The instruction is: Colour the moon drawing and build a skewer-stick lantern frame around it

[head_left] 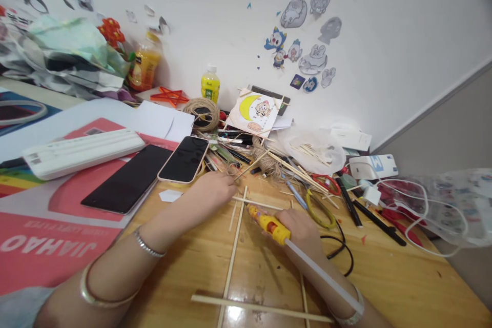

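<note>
My right hand [303,230] is wrapped round a yellow glue gun [269,223] with a white glue stick [323,274] sticking out of its back. The gun's tip touches the joint of thin wooden sticks [235,246] laid in a frame on the wooden table [403,277]. My left hand [213,189] is closed, pinching a stick at the frame's top corner beside a bundle of jute twine [267,164]. Both wrists wear bracelets.
Two dark phones [186,159] [128,179] and a white power strip [82,151] lie at left on red printed paper. A twine spool [202,113], juice bottles [210,84], pens, scissors [326,184], a black cable, a white charger [371,166] and plastic bags crowd the back and right.
</note>
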### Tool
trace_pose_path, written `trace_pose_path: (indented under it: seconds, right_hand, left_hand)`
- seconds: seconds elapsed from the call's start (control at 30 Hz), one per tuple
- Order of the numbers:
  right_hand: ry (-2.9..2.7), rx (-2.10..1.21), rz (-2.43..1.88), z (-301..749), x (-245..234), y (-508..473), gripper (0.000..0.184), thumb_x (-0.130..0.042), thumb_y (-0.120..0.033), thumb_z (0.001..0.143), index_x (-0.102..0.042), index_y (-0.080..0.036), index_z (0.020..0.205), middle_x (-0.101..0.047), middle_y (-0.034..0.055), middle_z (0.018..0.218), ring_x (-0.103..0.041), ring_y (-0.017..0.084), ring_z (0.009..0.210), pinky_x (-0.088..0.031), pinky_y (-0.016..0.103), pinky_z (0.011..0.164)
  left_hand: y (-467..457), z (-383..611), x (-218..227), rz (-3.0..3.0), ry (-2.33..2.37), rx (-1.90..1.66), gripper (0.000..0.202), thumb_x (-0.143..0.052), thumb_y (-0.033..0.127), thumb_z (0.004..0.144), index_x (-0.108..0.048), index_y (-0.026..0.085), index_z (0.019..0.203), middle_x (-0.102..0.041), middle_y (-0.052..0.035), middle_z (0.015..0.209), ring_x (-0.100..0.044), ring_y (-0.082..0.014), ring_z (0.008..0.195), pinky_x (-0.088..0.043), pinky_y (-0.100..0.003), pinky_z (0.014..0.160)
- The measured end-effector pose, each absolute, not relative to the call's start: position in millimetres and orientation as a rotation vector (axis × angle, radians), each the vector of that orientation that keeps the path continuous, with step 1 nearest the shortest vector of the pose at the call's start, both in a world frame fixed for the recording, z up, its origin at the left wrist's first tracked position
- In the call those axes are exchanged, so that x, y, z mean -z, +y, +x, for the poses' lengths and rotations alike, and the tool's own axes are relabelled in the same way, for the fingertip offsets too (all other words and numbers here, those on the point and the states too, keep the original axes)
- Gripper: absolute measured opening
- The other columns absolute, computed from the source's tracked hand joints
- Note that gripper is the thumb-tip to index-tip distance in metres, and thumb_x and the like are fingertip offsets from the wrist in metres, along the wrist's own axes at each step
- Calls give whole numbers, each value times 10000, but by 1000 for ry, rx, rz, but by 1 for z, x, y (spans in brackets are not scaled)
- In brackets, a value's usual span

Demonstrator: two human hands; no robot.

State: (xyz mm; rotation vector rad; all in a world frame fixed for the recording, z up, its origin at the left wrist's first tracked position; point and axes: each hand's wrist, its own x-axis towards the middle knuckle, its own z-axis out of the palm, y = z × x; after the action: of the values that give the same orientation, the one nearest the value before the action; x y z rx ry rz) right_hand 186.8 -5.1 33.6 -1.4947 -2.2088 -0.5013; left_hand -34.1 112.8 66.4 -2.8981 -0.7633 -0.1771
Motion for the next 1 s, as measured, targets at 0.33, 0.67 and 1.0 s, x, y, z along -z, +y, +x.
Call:
trace_pose_path:
  seconds: [0.33,0.67,1.0]
  right_hand:
    - [-2213,485,-1446,185,-35,-6,350,-451,-434,936,-571,-197,708,-608,16,586,-539,155,560,-331,286,552]
    - [-2285,433,-1453,188,-37,-8,248,-487,-311,917,-574,-192,717,-612,24,609,-537,155,578,-332,288,565]
    - [-2523,285,-1370,186,-63,-16,180,-509,-259,874,-626,-202,750,-653,29,653,-559,156,581,-378,282,556]
  left_hand:
    - [108,-33,-72,-2876,-758,167,162,-552,35,836,-652,134,755,-687,-80,807,-651,-211,752,-499,-310,671]
    - [108,-34,-68,-2917,-720,275,209,-509,18,859,-644,134,750,-682,-79,797,-638,-206,741,-486,-316,686]
    - [106,-34,-71,-2914,-716,231,172,-530,42,861,-646,141,780,-674,-79,841,-627,-208,764,-474,-319,688]
